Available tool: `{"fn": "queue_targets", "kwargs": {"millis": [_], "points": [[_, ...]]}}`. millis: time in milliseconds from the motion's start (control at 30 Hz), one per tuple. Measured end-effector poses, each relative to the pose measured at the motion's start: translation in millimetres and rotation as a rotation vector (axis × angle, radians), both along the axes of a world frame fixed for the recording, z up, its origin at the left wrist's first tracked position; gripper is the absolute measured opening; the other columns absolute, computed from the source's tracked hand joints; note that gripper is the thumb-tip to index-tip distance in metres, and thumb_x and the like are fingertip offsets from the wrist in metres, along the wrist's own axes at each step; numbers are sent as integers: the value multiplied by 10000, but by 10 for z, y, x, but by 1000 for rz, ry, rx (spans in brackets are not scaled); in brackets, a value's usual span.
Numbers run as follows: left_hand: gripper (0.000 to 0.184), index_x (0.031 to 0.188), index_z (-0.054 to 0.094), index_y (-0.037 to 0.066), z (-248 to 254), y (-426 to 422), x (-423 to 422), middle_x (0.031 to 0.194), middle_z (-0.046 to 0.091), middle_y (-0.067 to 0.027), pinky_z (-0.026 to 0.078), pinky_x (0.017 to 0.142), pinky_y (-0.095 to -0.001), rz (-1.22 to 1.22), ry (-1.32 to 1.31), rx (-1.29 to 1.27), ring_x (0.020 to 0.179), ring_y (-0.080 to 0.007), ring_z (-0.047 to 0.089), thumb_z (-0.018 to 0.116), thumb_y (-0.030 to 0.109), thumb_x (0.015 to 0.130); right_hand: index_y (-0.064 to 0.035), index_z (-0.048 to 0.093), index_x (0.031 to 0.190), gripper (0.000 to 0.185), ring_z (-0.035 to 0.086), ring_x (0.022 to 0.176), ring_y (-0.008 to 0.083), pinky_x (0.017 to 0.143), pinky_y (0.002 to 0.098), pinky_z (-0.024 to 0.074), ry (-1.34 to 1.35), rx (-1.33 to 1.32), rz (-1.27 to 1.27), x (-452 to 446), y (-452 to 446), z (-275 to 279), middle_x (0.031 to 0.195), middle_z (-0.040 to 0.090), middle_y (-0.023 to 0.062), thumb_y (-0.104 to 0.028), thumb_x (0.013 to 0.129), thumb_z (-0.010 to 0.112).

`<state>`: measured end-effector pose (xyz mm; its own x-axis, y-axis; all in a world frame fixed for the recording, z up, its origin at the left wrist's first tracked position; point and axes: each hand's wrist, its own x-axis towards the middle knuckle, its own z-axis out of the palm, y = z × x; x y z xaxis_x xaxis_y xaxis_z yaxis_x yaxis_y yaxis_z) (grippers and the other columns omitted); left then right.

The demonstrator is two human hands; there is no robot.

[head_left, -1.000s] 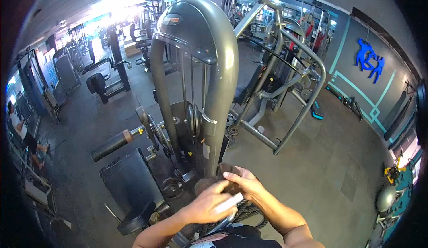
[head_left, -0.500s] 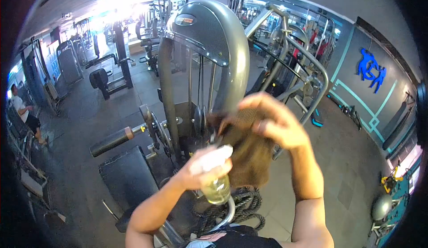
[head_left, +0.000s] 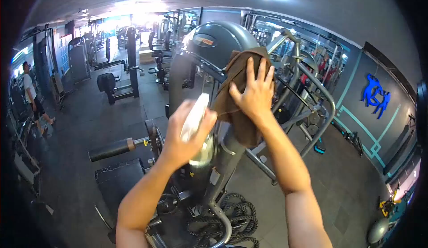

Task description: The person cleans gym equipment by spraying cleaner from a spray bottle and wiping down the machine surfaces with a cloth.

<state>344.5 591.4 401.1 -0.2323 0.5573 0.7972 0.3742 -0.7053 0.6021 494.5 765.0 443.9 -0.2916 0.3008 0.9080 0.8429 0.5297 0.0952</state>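
Fingers spread, my right hand (head_left: pixel 256 89) lies flat on a brown cloth (head_left: pixel 240 123), pressing it against the upper right side of the grey machine frame (head_left: pixel 227 36). The cloth hangs down below the palm. My left hand (head_left: pixel 185 130) is wrapped round a spray bottle (head_left: pixel 203 152) with a white top and clear, yellowish body, held upright in front of the machine's uprights. The bottle is partly blurred and partly hidden by the fingers.
Below are a padded black seat (head_left: pixel 118 181), a black roller (head_left: pixel 111 150) and a coiled black rope (head_left: pixel 236 217). Another machine (head_left: pixel 321 101) stands at the right. A person (head_left: pixel 31 92) stands at the far left; an exercise ball (head_left: pixel 378 231) is at the lower right.
My right hand has moved up with the cloth, from in front of the machine onto its frame. My left hand has raised the bottle. The view has tilted up, and the distant person has changed posture.
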Motion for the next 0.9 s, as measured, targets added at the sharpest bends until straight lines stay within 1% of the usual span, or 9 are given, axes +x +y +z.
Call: {"fn": "queue_targets", "kwargs": {"millis": [100, 267, 367, 433, 467, 567, 633, 800, 900], "points": [[108, 878, 626, -50, -187, -432, -167, 825, 616, -136, 477, 675, -353, 38, 109, -136, 748, -245, 604, 638, 57, 881, -85, 414, 1470, 830, 329, 1328, 555, 921, 721, 395, -84, -6, -140, -343, 276, 473, 1507, 318, 257, -561, 824, 626], [129, 906, 630, -60, -299, -367, -280, 785, 606, -151, 462, 634, -369, 93, 88, -110, 696, -266, 604, 632, 68, 892, -133, 498, 1408, 693, 359, 1368, 451, 976, 752, 317, -301, -26, -200, -1023, 839, 1167, 1516, 380, 177, -594, 891, 520], [171, 917, 637, -40, -118, -30, -461, 740, 569, -157, 451, 604, -402, 178, 138, -104, 656, -316, 585, 649, 130, 907, -173, 487, 1430, 660, 278, 1431, 421, 1038, 746, 241, -438, 74, -190, -828, 724, 967, 1543, 363, 144, -585, 915, 482], [238, 1025, 640, -51, 16, 286, -698, 772, 646, -94, 497, 633, -301, 302, 415, 38, 688, -143, 617, 607, 170, 944, -99, 416, 1475, 954, 238, 1433, 464, 1041, 758, 203, -379, 135, -128, -500, 436, 637, 1557, 317, 197, -737, 782, 564], [277, 1068, 643, -52, 122, 431, -747, 803, 669, -96, 513, 644, -288, 233, 316, -45, 711, -130, 629, 612, 193, 944, -72, 388, 1485, 1056, 232, 1426, 486, 1037, 761, 204, -329, 122, -90, -332, 236, 455, 1568, 273, 222, -749, 711, 631], [373, 1180, 633, -55, 344, 859, -838, 898, 714, -93, 558, 667, -267, 100, 251, -69, 774, -113, 660, 615, 234, 946, -39, 263, 1526, 1147, 183, 1416, 543, 1035, 666, 330, -132, -4, -46, 19, -202, -33, 1573, 162, 287, -483, 644, 846], [381, 1180, 636, -58, 451, 1095, -796, 898, 716, -96, 567, 663, -274, 70, 328, 25, 775, -118, 664, 612, 244, 949, -27, 239, 1526, 1119, 198, 1401, 556, 1111, 564, 308, 40, -28, -1, 79, -193, -249, 1568, 142, 305, -452, 682, 841], [324, 1097, 677, -23, 531, 1513, -751, 859, 716, -108, 562, 624, -288, 101, 375, 65, 714, -130, 675, 619, 255, 942, 6, 234, 1517, 1061, 207, 1398, 552, 1119, 572, 285, 117, -10, 22, 124, -87, -349, 1550, 158, 329, -479, 751, 785], [312, 1089, 679, -13, 520, 1622, -804, 848, 710, -127, 546, 614, -312, 140, 428, 126, 686, -165, 674, 617, 253, 940, 18, 237, 1513, 1038, 217, 1391, 555, 1106, 597, 284, 28, -33, -132, 39, -199, -254, 1541, 176, 336, -523, 782, 738]]}}
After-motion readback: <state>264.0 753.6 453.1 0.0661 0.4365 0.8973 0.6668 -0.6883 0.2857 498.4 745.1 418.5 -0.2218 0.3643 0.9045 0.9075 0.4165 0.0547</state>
